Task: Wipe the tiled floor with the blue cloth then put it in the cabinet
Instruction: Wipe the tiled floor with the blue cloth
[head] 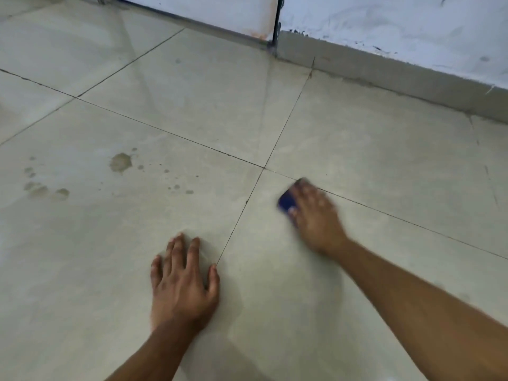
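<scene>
My right hand [316, 213] presses a small blue cloth [286, 200] flat against the pale tiled floor [192, 119], just right of where four tiles meet. The hand is blurred and covers most of the cloth; only its left edge shows. My left hand [182, 281] rests palm down on the floor with fingers spread, nearer to me and left of a grout line. It holds nothing. No cabinet is identifiable in view.
Wet brownish stains [121, 162] and smaller drops mark the tile to the left. A grey skirting [384, 78] under a white wall [398, 26] runs along the back right. A white door panel [209, 12] stands at the back centre.
</scene>
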